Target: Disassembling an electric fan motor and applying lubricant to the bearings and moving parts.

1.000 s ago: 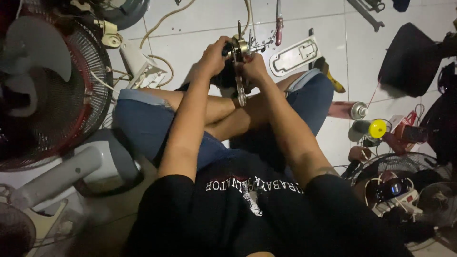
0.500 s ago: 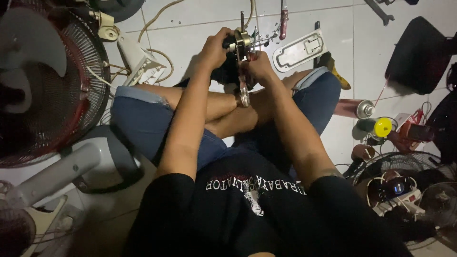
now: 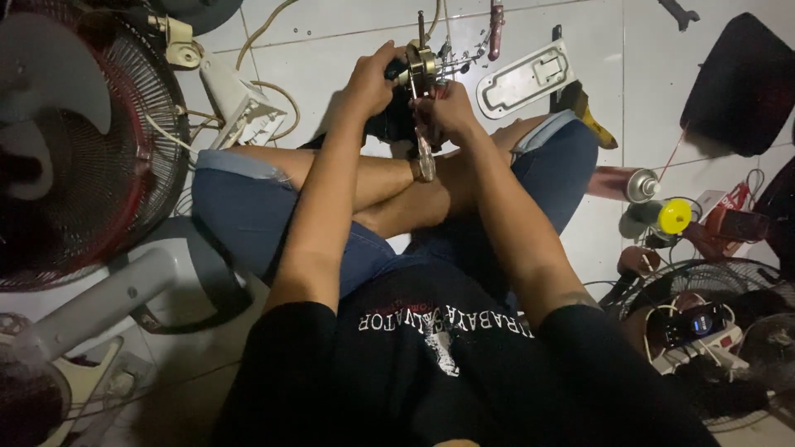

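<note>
Motor: small brass-coloured fan motor with steel shaft (image 3: 424,62) at 12 o'clock, raised slightly higher than a second ago.
Left hand (image 3: 370,81): fingers wrapped on its side.
Right hand (image 3: 451,112): fingers clamp a screwdriver (image 3: 424,149).

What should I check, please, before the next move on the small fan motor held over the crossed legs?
1. Left hand grips the fan motor: ok.
2. Right hand holds the screwdriver, handle toward the lap: ok.
3. Screwdriver tip seated on a screw: cannot tell, hidden by fingers.
4. Loose screws on the floor tiles accounted for: cannot tell, too small.
5. White cover plate lies apart, beside the right knee: ok.
</note>
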